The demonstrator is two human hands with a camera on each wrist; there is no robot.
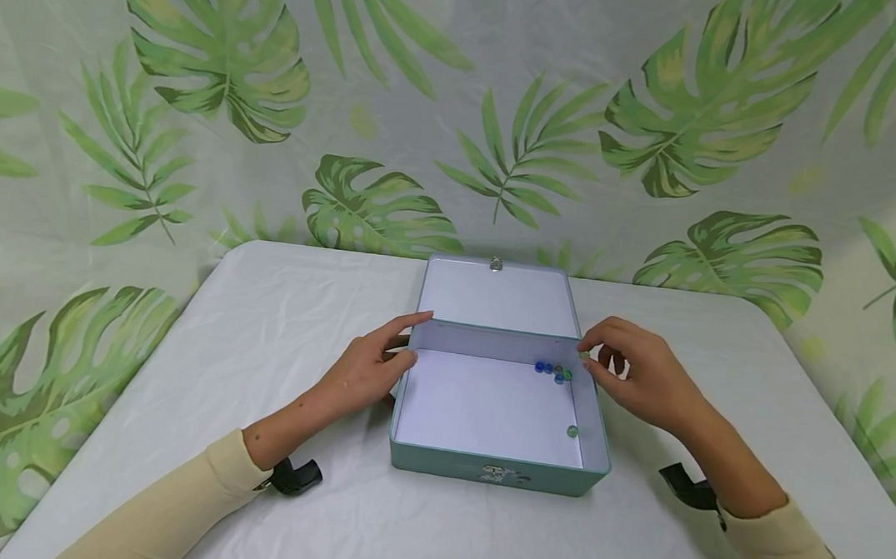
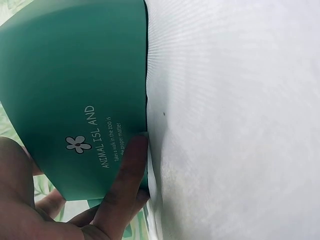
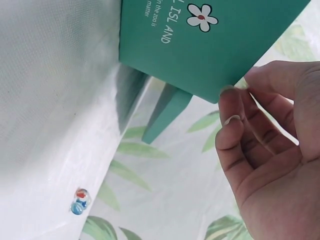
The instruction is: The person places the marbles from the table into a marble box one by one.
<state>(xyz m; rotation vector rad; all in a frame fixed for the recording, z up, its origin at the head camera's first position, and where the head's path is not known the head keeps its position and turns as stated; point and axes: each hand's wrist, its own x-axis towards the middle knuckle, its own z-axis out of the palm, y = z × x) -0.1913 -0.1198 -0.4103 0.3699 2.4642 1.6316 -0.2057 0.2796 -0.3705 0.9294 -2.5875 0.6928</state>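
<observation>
Marble (image 1: 584, 355) (greenish, mostly covered) sits pinched between thumb and fingers of the right hand (image 1: 650, 376), nearly closed, at the box (image 1: 480, 406)'s right rim. Just left of that hand, inside: marble cluster (image 1: 549, 368) at the far corner; green marble (image 1: 572, 432) nearer the person. Left hand (image 1: 361, 372), partly open, holds the box's left side, thumb at the rim. Lid (image 1: 500, 294) lies beyond both hands. Loose marbles (image 3: 80, 201) on the tablecloth (image 3: 45, 165), apart from the right hand.

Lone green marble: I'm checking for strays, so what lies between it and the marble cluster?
Bare box floor separates the lone green marble from the cluster, in the head view.
</observation>
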